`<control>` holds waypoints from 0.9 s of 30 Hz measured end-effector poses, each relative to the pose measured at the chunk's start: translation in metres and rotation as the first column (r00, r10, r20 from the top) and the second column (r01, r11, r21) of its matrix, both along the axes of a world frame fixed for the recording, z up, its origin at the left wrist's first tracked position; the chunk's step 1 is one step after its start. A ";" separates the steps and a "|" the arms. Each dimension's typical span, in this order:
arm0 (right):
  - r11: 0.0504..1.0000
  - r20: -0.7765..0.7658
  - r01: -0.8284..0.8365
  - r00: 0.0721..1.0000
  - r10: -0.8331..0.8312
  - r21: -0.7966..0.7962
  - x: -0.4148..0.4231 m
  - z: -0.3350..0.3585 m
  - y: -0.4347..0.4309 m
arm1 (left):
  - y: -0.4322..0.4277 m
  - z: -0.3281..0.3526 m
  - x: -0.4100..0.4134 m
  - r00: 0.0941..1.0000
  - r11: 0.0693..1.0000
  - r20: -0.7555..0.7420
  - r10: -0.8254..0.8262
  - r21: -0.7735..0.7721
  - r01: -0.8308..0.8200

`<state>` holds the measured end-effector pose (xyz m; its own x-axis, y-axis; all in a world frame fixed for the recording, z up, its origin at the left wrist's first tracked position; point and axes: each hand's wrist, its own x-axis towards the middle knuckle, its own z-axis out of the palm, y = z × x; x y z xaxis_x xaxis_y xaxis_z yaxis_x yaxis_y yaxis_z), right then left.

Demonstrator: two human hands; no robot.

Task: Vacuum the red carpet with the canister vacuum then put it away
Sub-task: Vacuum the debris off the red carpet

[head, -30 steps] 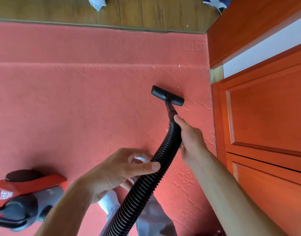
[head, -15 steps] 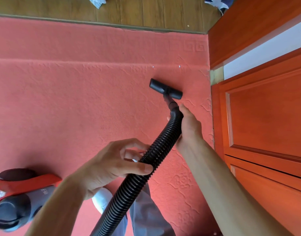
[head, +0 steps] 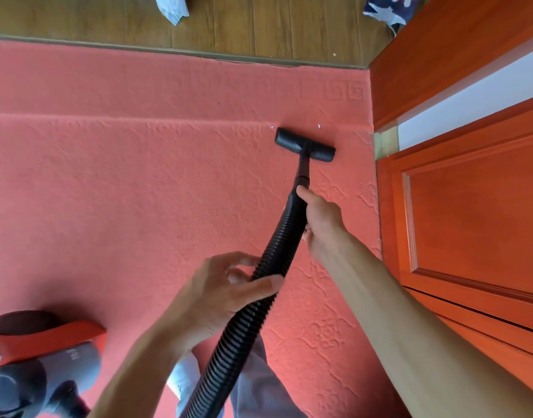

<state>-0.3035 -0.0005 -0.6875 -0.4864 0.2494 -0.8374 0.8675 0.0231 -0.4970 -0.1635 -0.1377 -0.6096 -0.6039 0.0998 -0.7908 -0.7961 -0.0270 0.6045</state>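
The red carpet (head: 123, 191) fills most of the floor. A black ribbed hose (head: 277, 245) runs up from the bottom edge to a black brush nozzle (head: 304, 145) lying flat on the carpet near its far right corner. My right hand (head: 322, 224) grips the hose near its upper end, just below the short wand. Lower down, my left hand (head: 226, 291) holds the hose with thumb over it and fingers curled around. The red and grey canister vacuum (head: 39, 360) sits on the carpet at bottom left. Small white specks (head: 319, 126) lie just beyond the nozzle.
An orange wooden door and frame (head: 470, 221) stand along the carpet's right edge. Brown wood flooring (head: 259, 25) lies beyond the far carpet edge, with a pale cloth (head: 171, 7) and a blue and white item (head: 386, 10) on it. My trouser legs (head: 259, 387) show at the bottom.
The nozzle has slid farther away across the carpet toward the white specks, with my right arm stretching out. My left hand stayed on the hose lower down.
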 end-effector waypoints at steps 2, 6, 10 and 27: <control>0.998 -0.004 -0.062 0.998 0.062 0.030 0.000 0.006 -0.003 | -0.011 0.007 -0.003 0.997 0.994 -0.002 -0.074 0.081 0.074; 0.994 0.041 -0.113 0.993 0.113 0.008 0.010 0.013 -0.016 | -0.041 0.014 -0.004 0.988 0.977 0.010 -0.153 0.155 0.150; 0.989 0.061 -0.145 0.988 0.144 0.027 0.006 0.001 -0.046 | -0.055 0.004 -0.005 0.994 0.992 0.073 -0.078 0.102 0.070; 0.999 0.046 0.039 0.998 -0.038 -0.016 0.043 0.049 -0.091 | -0.127 0.013 0.006 0.968 0.928 0.018 -0.251 0.290 0.235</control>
